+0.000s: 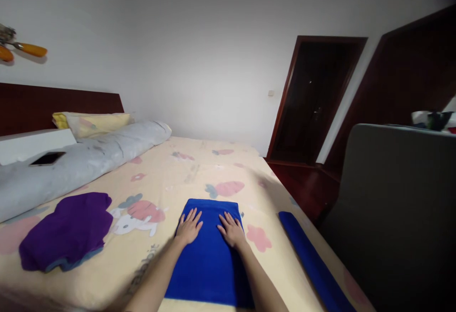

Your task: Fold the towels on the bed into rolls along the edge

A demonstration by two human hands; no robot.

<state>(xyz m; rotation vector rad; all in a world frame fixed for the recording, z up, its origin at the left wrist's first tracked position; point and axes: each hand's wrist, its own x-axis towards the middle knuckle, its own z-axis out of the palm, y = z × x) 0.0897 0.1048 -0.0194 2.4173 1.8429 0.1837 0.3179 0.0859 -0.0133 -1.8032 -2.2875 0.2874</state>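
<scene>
A blue cloth (210,264) lies flat on the bed in front of me, roughly rectangular. On its upper left part rests my left hand (189,227), palm down with the fingers spread. My right hand (231,230) lies on the upper right part in the same way, fingers apart. Neither hand grips anything. To the right, a long narrow blue strip of cloth (313,262) lies along the bed's edge. A crumpled purple cloth (71,229) with a grey-blue edge is on the left.
The bed's patterned sheet (199,160) spreads beneath the cloths. A long grey roll (107,148) with a dark phone (48,158) on it and a yellow pillow (103,123) are at the left. A dark grey panel (395,207) stands beyond the bed's right edge.
</scene>
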